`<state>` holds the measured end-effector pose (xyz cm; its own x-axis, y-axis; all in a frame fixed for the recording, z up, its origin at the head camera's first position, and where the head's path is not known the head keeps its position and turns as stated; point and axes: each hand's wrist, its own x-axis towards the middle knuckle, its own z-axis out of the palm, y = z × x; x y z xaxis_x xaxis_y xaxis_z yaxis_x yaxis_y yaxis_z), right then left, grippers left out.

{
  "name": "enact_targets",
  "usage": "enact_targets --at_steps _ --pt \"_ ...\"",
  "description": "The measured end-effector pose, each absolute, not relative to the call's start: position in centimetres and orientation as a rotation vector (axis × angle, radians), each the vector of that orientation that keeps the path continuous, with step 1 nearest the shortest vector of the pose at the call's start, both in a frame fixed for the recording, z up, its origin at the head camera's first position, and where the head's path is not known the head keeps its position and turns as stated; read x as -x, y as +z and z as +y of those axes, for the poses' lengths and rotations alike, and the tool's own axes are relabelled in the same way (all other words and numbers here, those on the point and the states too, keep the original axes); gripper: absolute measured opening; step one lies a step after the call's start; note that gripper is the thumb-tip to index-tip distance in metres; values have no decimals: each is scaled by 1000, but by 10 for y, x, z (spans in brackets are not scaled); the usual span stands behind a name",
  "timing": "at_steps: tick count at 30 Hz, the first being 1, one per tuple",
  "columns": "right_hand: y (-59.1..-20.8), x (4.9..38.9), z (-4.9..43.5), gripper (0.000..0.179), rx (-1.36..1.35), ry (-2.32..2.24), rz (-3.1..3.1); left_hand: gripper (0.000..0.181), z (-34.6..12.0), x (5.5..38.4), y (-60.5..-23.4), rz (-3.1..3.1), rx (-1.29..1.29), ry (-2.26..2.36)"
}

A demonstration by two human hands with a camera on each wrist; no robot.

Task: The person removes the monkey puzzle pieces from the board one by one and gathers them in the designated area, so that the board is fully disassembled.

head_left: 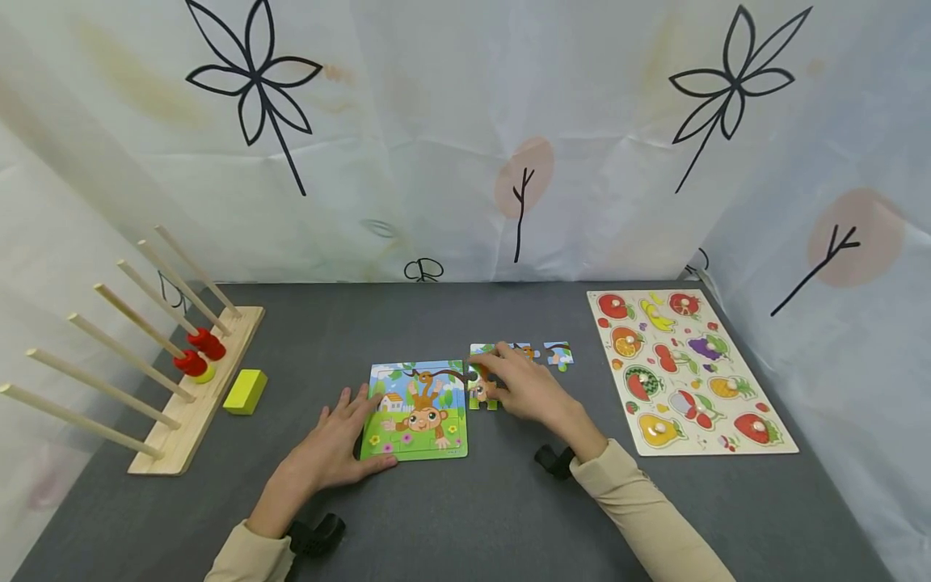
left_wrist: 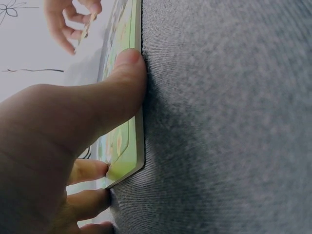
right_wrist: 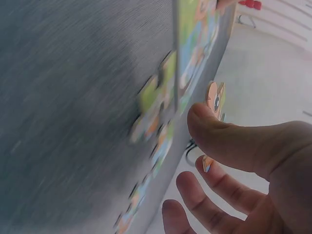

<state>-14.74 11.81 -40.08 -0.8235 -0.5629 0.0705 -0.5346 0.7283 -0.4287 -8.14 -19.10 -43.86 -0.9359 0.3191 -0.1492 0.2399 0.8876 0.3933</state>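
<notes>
A framed monkey jigsaw puzzle [head_left: 418, 440] lies flat on the grey table. My left hand [head_left: 327, 449] steadies its left side with fingers spread; the thumb [left_wrist: 130, 61] rests on the front edge and the other fingertips are at the left edge and corner. Just past the puzzle's right side, my right hand [head_left: 531, 386] pinches a jigsaw piece [right_wrist: 216, 103] with an eye printed on it between thumb and fingers, raised off the table in the wrist views. Under and behind that hand lie loose jigsaw pieces [head_left: 558, 354], partly covered by it.
On the left stands a wooden peg rack [head_left: 174, 436] with red rings [head_left: 207, 343] on some rods, and a yellow block [head_left: 246, 392] beside it. A fruit peg board [head_left: 694, 372] lies at the right. Patterned white cloth [head_left: 451, 121] walls the table's back and sides.
</notes>
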Motion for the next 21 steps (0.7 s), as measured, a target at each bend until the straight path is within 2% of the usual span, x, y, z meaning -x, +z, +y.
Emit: enact_targets --at_steps 12,21 --pt "-406 153 164 44 787 -592 2892 100 -192 82 -440 2851 -428 548" --pt "-408 153 178 46 694 -510 2840 101 -192 82 -441 2860 -437 560"
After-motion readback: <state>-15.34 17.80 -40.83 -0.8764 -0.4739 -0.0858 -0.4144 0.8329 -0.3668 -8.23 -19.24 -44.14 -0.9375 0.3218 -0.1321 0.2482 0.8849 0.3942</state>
